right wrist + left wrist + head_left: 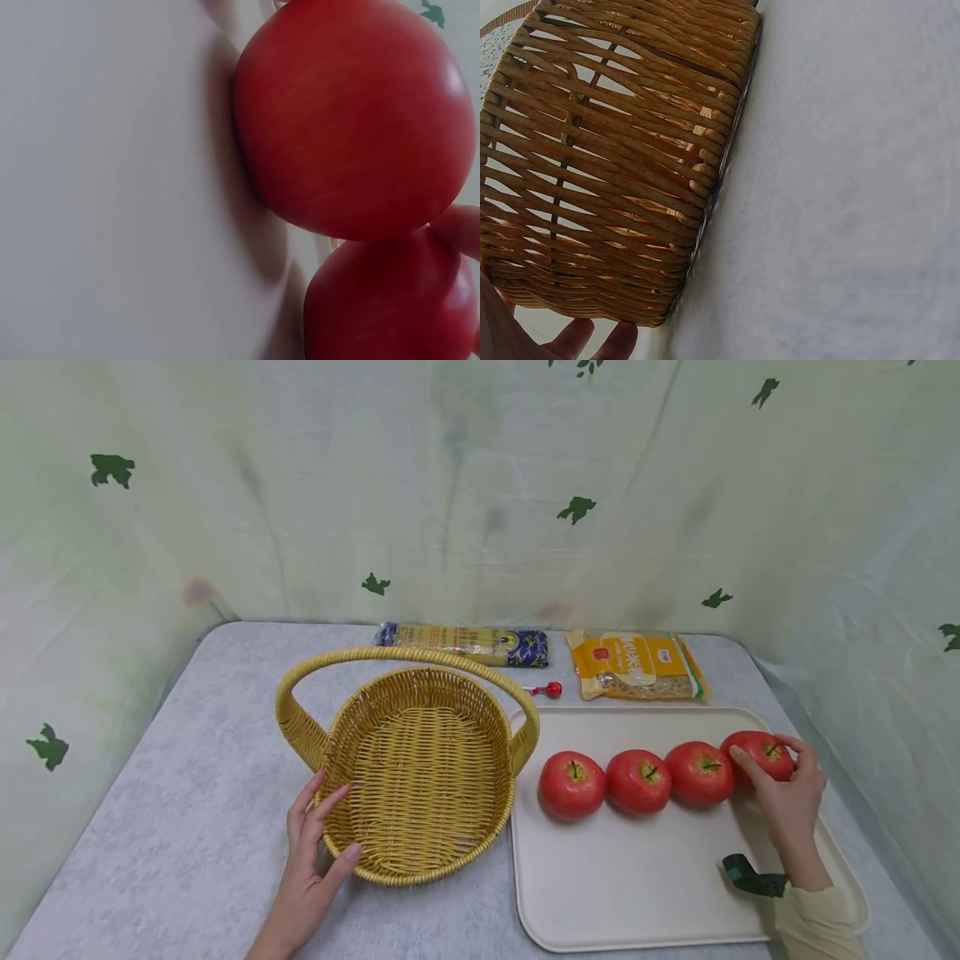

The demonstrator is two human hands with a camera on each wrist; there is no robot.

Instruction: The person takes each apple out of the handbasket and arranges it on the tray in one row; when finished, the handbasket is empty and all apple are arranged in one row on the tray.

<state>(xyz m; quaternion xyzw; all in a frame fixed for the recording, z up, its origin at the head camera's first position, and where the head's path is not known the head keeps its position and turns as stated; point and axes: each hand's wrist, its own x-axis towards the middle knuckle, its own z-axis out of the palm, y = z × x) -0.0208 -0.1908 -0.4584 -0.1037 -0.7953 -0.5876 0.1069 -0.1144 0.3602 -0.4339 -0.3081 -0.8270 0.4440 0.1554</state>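
Observation:
A round woven wicker basket point(420, 777) with a tall arched handle stands on the table, and nothing lies inside it. My left hand point(307, 852) rests at its near left rim, fingers spread and mostly straight; in the left wrist view, fingertips point(619, 341) touch the woven side. My right hand point(787, 797) grips the rightmost red apple point(761, 756) between thumb and fingers. Three more red apples, the left one point(572, 785), the second point(638, 782) and the third point(699, 774), sit beside it in a row on the white tray point(622, 893). In the right wrist view, the held apple point(390, 307) touches its neighbour point(352, 112).
Behind the basket lies a long noodle packet point(465, 643) with blue ends. A yellow-orange food bag point(637, 666) lies beyond the tray. Between them is a red lollipop point(552, 690). A pale curtain point(480, 485) with leaf shapes hangs round the table point(187, 777).

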